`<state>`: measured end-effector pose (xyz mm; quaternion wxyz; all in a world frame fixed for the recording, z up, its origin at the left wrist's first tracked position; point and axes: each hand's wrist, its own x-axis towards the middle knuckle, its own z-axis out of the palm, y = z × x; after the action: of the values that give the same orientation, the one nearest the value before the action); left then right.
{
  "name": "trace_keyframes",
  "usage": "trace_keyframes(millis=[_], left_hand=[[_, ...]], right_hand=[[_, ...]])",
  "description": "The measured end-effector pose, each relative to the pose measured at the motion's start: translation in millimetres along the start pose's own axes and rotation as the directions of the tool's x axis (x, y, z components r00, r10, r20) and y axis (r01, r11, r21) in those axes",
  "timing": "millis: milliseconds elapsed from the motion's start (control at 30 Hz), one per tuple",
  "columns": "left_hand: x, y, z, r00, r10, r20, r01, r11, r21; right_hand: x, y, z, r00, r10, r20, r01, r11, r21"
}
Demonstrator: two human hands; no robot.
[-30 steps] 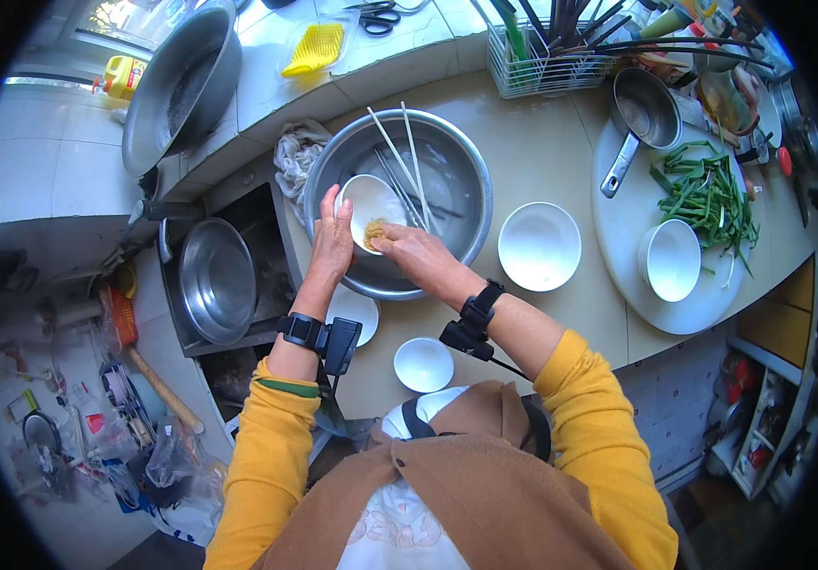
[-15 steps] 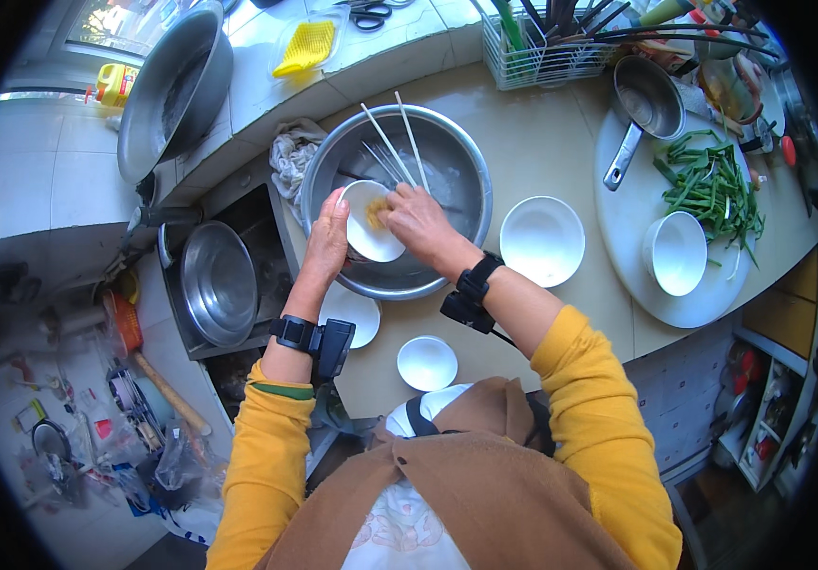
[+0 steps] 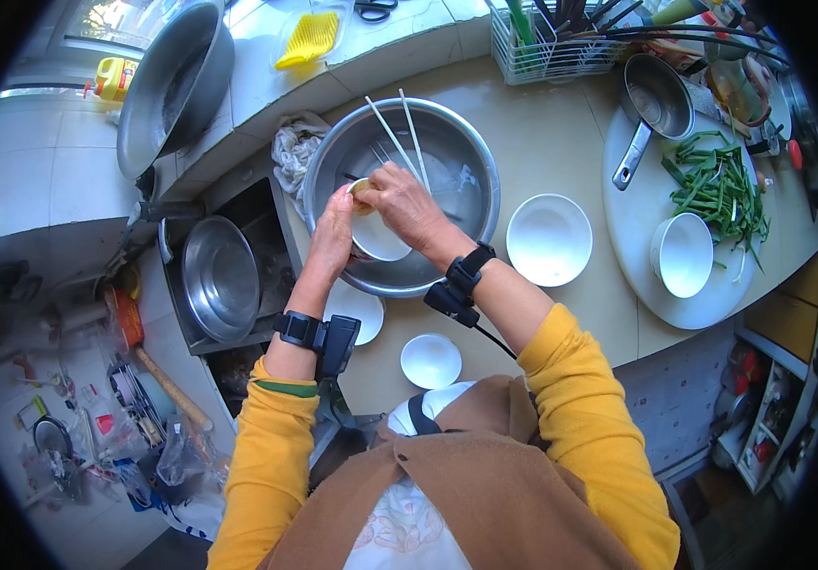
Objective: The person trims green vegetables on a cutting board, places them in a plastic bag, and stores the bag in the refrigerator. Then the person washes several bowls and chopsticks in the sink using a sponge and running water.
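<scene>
A small white bowl is being held tilted over the steel basin by the left hand, fingers wrapped on its left rim. The right hand is being pressed against the bowl's upper rim, closed on a small yellowish pad, probably a sponge, only partly visible. Judged progress: washing is being done mid-batch. Two chopsticks are lying in the basin, apparently not yet cleaned. Three white bowls are sitting on the surface: one right of the basin, one near the body, one on the round board by the green beans; whether these are being counted as done cannot be told. The bowl in hand is sitting between both hands, touching each, inside the basin's front-left part.
</scene>
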<state>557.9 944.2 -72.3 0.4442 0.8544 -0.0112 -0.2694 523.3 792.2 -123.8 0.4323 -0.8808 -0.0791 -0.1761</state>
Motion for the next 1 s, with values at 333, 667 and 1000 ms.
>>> trace_keyframes(millis=[333, 667, 1000], left_hand=[[9, -14, 2, 0.991, 0.115, -0.075, -0.108, 0.99, 0.09], [11, -12, -2, 0.994, 0.091, -0.059, -0.087, 0.994, 0.073], [-15, -28, 24, 0.945, 0.256, -0.202, -0.224, 0.96, 0.165]], right_hand=[[-29, -7, -21, 0.758, 0.326, 0.565, -0.573, 0.746, 0.339], [-57, -3, -18, 0.96, 0.017, 0.279, -0.022, 1.0, 0.014], [-44, -30, -9, 0.903, 0.26, 0.342, -0.402, 0.793, 0.458]])
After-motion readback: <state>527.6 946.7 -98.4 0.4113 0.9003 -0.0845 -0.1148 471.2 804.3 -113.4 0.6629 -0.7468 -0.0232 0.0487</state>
